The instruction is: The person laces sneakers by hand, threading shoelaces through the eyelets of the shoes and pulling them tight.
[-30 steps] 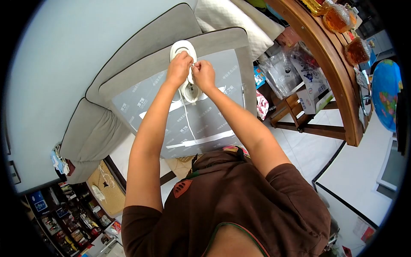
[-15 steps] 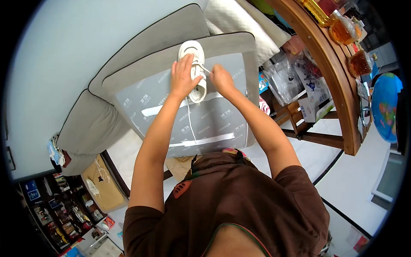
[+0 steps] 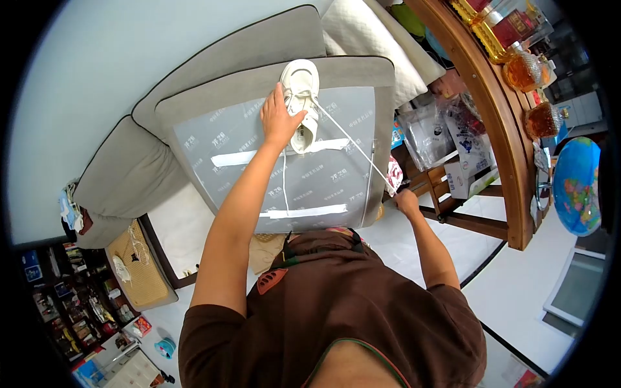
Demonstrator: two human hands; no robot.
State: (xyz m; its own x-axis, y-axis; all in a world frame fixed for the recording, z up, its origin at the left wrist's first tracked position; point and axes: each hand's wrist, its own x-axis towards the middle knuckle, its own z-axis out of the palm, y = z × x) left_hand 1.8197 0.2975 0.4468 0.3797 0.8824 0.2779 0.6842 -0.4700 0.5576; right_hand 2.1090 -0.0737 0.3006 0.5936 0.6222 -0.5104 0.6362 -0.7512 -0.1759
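A white shoe [image 3: 301, 81] rests on the grey plastic-covered cushion [image 3: 317, 174], toe pointing away from me. My left hand [image 3: 279, 119] lies against the shoe's left side, fingers apart and thumb over its tongue area. From the right eyelets a white lace [image 3: 352, 139] runs taut down to my right hand [image 3: 405, 202], which is closed on its end beyond the cushion's right edge. The lace's other end hangs loose from the shoe's left side across the cushion.
Grey sofa backrests [image 3: 239, 55] stand behind the cushion. At the right is a wooden table [image 3: 475, 84] with amber bottles [image 3: 522, 70] and a blue globe [image 3: 577, 187] near it. Plastic bags [image 3: 427, 139] and a box lie under the table. Shelves fill the lower left.
My right hand has moved from beside the shoe down and right, drawing the lace out long. My left hand has left the laces and now steadies the shoe's side.
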